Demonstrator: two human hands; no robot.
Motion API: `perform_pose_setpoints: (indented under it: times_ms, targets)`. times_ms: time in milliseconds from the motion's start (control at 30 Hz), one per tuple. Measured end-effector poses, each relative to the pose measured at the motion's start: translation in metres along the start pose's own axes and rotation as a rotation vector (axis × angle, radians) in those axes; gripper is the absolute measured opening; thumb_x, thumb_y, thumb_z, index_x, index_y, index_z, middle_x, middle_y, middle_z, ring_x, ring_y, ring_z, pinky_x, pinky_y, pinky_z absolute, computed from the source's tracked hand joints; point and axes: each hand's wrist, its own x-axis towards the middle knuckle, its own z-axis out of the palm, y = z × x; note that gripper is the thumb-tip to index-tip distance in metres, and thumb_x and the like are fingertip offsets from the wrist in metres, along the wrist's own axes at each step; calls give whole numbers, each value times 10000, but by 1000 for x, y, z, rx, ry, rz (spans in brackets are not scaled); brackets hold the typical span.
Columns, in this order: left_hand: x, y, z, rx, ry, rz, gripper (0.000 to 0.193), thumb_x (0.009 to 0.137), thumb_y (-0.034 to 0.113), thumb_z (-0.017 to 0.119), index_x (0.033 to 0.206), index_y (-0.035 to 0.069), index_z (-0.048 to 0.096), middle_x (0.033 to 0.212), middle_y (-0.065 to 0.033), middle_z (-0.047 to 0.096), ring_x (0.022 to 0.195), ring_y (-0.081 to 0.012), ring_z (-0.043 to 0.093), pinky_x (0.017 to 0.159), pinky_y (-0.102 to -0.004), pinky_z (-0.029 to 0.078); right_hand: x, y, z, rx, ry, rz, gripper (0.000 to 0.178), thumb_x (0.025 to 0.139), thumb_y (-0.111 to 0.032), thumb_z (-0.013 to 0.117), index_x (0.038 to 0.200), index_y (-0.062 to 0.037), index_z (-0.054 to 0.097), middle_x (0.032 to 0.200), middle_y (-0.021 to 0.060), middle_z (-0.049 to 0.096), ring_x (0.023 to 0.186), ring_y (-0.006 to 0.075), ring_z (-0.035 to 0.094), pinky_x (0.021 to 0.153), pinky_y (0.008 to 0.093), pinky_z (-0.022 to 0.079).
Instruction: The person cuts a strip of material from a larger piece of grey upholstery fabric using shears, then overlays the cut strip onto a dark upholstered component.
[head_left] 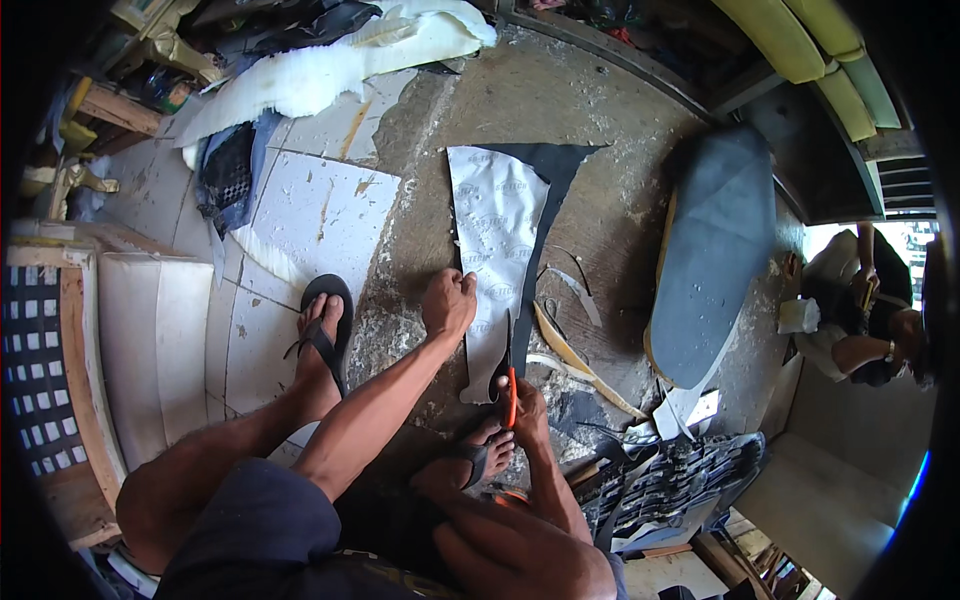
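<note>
Seemingly, the dark margin (pixel 556 195) beside the pale sheet (pixel 498 215) is only partly cut, my right grip (pixel 531 413) closed around scissors (pixel 513 392), my left grip (pixel 449 305) curled, its hold unclear.

Looks like a sm. upholstery-type w/shop: white padding sheet (pixel 330 75), lg. grey padded slab (pixel 715 250), yellow pads (pixel 775 40) up top, wooden frame (pixel 75 345) w/ black lattice, scissors (pixel 513 395), misc. offcuts (pixel 562 340) on dirty concrete floor (pixel 630 190).

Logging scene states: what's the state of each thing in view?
Black material: partly covered
Printed sheet: spread over black material
Orange-handled scissors: held, blade opening unclear
Left hand: curled at sheet's left edge, grip unclear
Right hand: gripping scissors
Grey-topped slab: lying flat
Sandals: worn
</note>
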Motion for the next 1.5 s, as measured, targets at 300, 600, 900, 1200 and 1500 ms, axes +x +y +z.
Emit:
perform_pose_setpoints:
  times_ms: [300,600,900,1200,1500]
  targets:
    - [7,8,-6,-48,-58,-45,235,884,235,786,885,31,668,844,-154,725,791,-346,711,733,-440,541,3,-1,-12,-48,-21,51,556,946,-568,679,935,-12,678,690,31,590,657,111,516,599,323,424]
    - [0,12,-9,49,-94,55,230,932,98,682,1126,34,577,952,-216,686,893,-390,686,780,-476,527,0,-11,-7,-158,35,16,576,962,-581,647,907,-8,661,662,2,555,647,91,491,574,317,408]
    - [1,21,2,441,-94,732,607,1000,249,548,1559,73,391,1647,-224,245,1519,-447,223,1228,-574,212,3,-5,-4,-169,39,61,575,929,-575,687,956,-1,681,716,101,618,672,169,548,642,368,459]
    - [13,12,12,521,-90,733,672,1001,328,498,1602,90,316,1676,-172,239,1558,-347,191,1260,-548,122,7,-17,5,25,47,131,574,927,-568,703,1029,-4,709,765,75,687,729,119,604,681,325,501]
    - [13,8,8,484,-111,721,666,997,294,459,1603,65,303,1675,-186,231,1560,-359,186,1259,-555,114,13,-15,8,-143,67,165,548,927,-565,703,943,-17,688,726,75,668,687,132,594,651,343,496]
